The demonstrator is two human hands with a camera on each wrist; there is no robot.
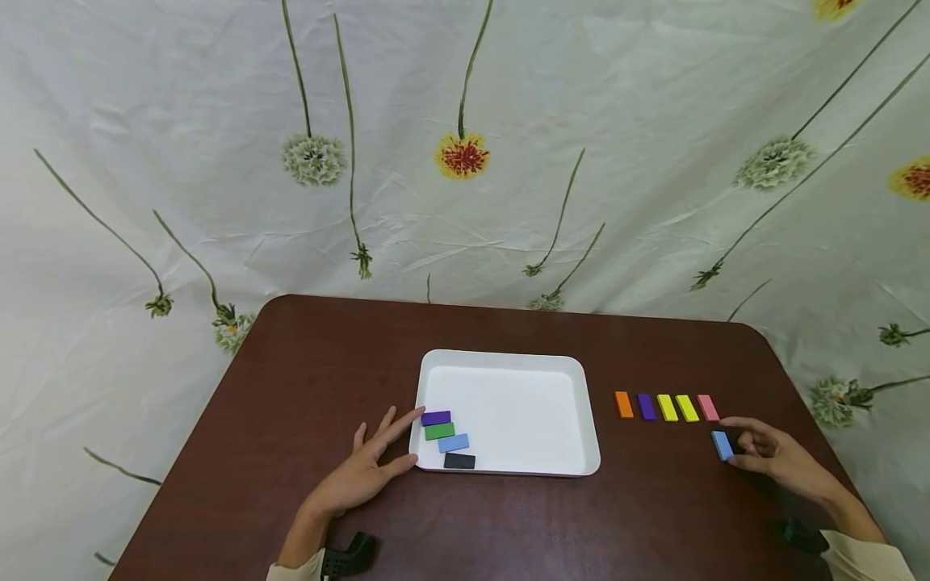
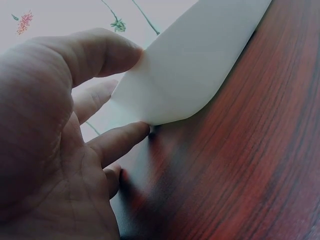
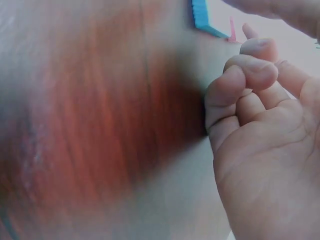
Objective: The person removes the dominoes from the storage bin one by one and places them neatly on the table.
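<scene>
On the table lies a white tray [image 1: 519, 411] with a purple block [image 1: 436, 418], a green block [image 1: 439, 431], a light blue block [image 1: 454, 443] and a black block [image 1: 459, 461] along its left side. My left hand [image 1: 361, 476] touches the tray's left edge with spread, fairly straight fingers; the wrist view shows fingertips against the tray wall [image 2: 185, 70]. To the far right, my right hand [image 1: 788, 464] has its thumb at the lower end of another light blue block [image 1: 722, 445]. Its index finger reaches out near a pink block [image 1: 708, 407], while the other fingers curl in.
Left of the pink block stand two yellow blocks [image 1: 677, 408], a purple block [image 1: 646, 407] and an orange block [image 1: 624, 405] in a row. The dark brown table [image 1: 349, 347] ends at a flowered cloth [image 1: 407, 202] behind. Black straps [image 1: 350, 555] circle the wrists.
</scene>
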